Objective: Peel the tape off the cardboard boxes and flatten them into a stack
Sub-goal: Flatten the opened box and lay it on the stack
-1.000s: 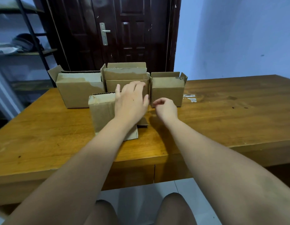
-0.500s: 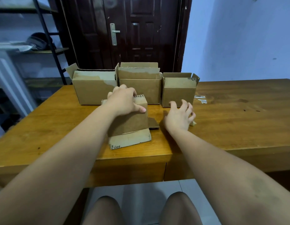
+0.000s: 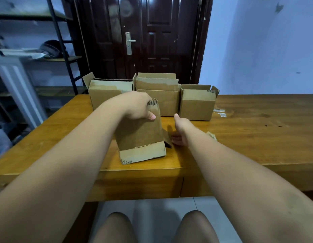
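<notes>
Cardboard box (image 3: 141,135) is stood on end near the front edge of the table (image 3: 257,137), its top rim pinched in the grip of the left hand (image 3: 134,107), seemingly to steady it for flattening. The right hand (image 3: 180,132) is set against the lower side flap (image 3: 167,142); whether its grip is closed cannot be told. Three more boxes (image 3: 197,104) are lined up behind.

Wooden table (image 3: 257,137) before a dark door (image 3: 161,41); metal shelf (image 3: 71,58) at left; blue wall (image 3: 257,50).
</notes>
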The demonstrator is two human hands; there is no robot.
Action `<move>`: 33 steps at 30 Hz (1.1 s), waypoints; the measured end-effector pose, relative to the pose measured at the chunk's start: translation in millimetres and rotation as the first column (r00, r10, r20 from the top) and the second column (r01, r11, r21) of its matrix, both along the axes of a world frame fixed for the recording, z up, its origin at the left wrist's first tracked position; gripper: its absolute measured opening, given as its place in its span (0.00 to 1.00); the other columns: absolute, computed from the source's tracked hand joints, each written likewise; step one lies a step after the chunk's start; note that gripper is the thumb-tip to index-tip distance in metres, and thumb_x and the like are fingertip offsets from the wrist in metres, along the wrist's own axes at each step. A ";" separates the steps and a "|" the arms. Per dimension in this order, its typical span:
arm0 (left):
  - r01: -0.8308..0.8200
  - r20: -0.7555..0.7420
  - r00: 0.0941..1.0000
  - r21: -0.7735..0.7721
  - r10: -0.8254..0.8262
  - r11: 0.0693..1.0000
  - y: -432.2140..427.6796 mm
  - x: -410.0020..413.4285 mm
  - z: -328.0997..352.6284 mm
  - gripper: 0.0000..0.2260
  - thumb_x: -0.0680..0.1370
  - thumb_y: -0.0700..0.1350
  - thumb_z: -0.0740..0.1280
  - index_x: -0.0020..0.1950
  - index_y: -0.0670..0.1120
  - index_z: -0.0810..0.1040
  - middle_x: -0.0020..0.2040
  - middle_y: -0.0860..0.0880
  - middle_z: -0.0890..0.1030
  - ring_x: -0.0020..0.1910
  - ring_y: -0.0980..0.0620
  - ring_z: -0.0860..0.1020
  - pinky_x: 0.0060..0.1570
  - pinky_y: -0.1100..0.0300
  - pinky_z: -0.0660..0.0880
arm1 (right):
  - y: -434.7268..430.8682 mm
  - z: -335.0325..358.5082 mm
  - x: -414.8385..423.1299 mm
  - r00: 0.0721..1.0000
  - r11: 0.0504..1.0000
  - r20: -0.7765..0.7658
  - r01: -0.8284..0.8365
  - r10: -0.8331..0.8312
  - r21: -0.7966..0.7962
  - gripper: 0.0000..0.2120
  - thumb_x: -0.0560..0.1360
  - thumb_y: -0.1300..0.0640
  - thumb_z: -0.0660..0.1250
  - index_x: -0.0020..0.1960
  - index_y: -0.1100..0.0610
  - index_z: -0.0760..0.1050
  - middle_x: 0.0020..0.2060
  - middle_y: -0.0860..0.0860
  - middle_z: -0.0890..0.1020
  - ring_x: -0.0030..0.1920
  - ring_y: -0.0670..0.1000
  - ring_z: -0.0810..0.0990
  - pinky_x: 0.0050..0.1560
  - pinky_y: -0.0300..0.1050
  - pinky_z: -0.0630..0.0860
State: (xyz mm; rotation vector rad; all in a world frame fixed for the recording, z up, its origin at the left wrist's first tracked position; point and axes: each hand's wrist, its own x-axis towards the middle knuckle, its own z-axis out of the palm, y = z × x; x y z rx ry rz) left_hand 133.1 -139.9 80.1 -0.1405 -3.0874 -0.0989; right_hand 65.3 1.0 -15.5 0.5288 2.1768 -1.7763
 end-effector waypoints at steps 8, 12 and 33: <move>-0.008 -0.048 0.997 0.724 0.062 0.690 -19.1 5.8 -5.5 0.09 0.76 0.49 0.70 0.54 0.48 0.79 0.48 0.51 0.82 0.45 0.53 0.78 0.38 0.60 0.70 | 17.5 7.4 4.4 0.998 0.872 -0.008 -0.056 0.059 -0.487 0.22 0.72 0.42 0.70 0.59 0.54 0.75 0.52 0.58 0.82 0.50 0.59 0.82 0.48 0.54 0.81; -0.095 0.046 0.988 0.931 0.145 0.353 -23.6 8.1 -14.6 0.03 0.75 0.43 0.71 0.47 0.46 0.80 0.39 0.49 0.83 0.33 0.53 0.82 0.25 0.66 0.74 | 18.9 14.0 1.2 0.988 0.720 -0.106 0.009 -0.114 -0.694 0.21 0.72 0.49 0.72 0.61 0.57 0.75 0.52 0.57 0.83 0.51 0.56 0.83 0.51 0.52 0.81; 0.003 0.048 0.961 0.983 0.273 -0.183 -33.5 4.9 -47.1 0.26 0.77 0.43 0.68 0.72 0.47 0.63 0.51 0.47 0.77 0.48 0.51 0.78 0.40 0.57 0.76 | 5.3 37.2 8.1 0.873 0.946 -0.440 -0.295 0.211 -0.133 0.02 0.78 0.60 0.66 0.49 0.55 0.76 0.49 0.53 0.82 0.50 0.53 0.80 0.51 0.52 0.77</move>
